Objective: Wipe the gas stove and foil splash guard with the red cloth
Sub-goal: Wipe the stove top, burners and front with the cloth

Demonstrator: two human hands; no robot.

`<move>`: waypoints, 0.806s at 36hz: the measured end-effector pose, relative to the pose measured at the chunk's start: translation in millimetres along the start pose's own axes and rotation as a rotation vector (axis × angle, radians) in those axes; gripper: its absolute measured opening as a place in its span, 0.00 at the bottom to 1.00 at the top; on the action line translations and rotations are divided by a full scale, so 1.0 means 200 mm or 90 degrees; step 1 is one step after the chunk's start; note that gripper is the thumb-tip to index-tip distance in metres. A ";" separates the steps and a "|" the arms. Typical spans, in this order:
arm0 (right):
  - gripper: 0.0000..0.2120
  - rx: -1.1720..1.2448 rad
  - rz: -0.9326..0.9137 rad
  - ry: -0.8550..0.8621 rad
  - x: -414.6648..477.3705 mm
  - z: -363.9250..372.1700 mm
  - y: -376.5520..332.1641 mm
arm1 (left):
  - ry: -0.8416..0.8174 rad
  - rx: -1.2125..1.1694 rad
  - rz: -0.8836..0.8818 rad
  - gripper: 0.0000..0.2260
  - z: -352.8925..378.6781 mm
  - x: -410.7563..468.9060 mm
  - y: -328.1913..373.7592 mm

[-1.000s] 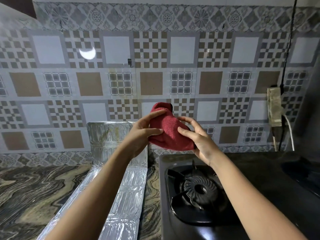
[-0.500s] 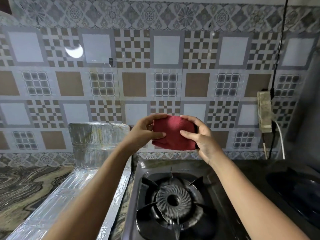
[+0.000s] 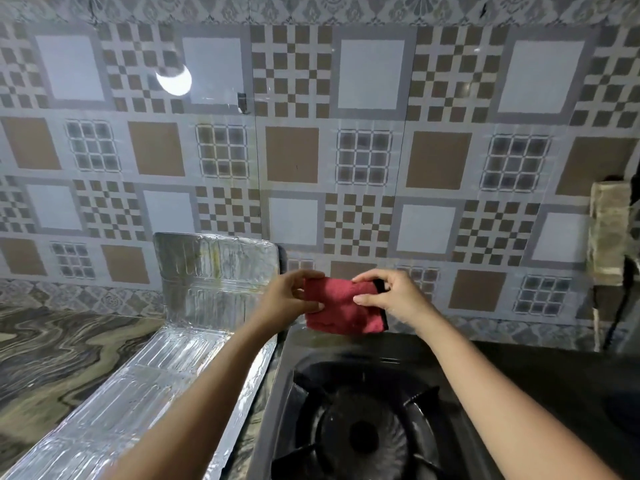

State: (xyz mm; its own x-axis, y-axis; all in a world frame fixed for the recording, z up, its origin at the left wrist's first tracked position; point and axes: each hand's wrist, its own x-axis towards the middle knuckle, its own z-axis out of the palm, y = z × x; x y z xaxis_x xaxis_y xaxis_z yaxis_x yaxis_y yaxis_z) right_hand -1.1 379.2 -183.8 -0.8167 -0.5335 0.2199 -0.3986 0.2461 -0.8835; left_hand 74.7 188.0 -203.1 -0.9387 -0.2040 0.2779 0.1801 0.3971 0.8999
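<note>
Both hands held the red cloth in the air above the back edge of the stove, with no wiping begun.

Furthest left, the foil splash guard (image 3: pixel 214 271) stood against the tiled wall (image 3: pixel 367 161) with its lower panel lying loose on the marbled counter (image 3: pixel 52 358); a hard push could have crumpled or slid it, since nothing visibly held it down. Next, the left hand (image 3: pixel 287 299) pinched the left edge of the red cloth (image 3: pixel 343 308) between thumb and fingers, and the right hand (image 3: pixel 391 296) pinched its right edge, keeping it folded flat. Below, the gas stove (image 3: pixel 360 434) showed raised pan supports that could have snagged the cloth's nap. At far right a cord (image 3: pixel 620 313) hung near the stove, and a wide swipe might have caught it.
</note>
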 end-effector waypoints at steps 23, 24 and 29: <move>0.09 -0.252 0.075 -0.172 0.08 0.15 0.29 | 0.010 -0.001 -0.033 0.20 0.03 -0.12 -0.39; 0.07 -0.269 0.076 -0.194 0.08 0.15 0.29 | 0.011 -0.005 -0.039 0.21 0.03 -0.14 -0.39; 0.05 -0.427 0.016 -0.128 0.07 0.16 0.26 | 0.035 -0.051 -0.144 0.24 0.04 -0.28 -0.45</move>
State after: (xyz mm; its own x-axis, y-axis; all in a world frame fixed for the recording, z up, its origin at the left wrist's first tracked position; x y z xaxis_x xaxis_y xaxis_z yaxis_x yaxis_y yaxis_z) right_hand -20.0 358.0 -240.0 -0.7616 -0.6448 0.0642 -0.6051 0.6722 -0.4266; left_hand 108.2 170.9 -301.9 -0.9406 -0.3293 0.0830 -0.0076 0.2648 0.9643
